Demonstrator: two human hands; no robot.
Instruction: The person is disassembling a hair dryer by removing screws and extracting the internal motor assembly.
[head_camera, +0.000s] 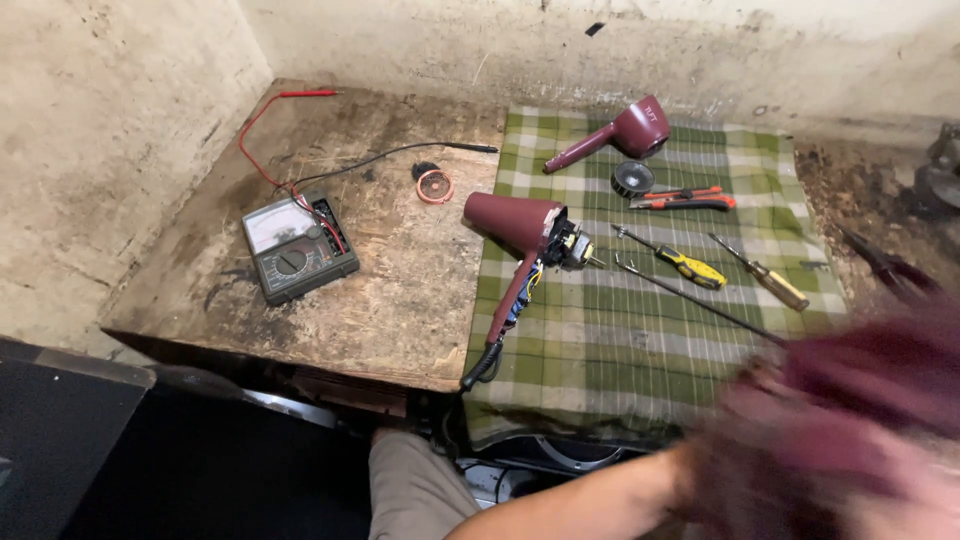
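Opened maroon hair dryer (520, 235) lies centre frame on checked cloth (620, 350), screwdrivers alongside for access; blurred hands, lower right, grip state indeterminable.

A bare stretch of the stained wooden worktop (400, 300) is left open between the grey analogue multimeter (298, 247) on the left and the opened maroon hair dryer body (520, 255) lying on the edge of the green checked cloth (600, 350). The near half of the cloth is uncovered. The far left corner is crossed by the red test lead (262, 120) and the black test lead (400, 155). On the right the way is narrowed by the yellow-handled screwdriver (685, 265), the amber-handled screwdriver (775, 280) and a thin metal rod (700, 300). The lower right is filled by a blurred maroon shape (850, 420). Walls close off the back and left.
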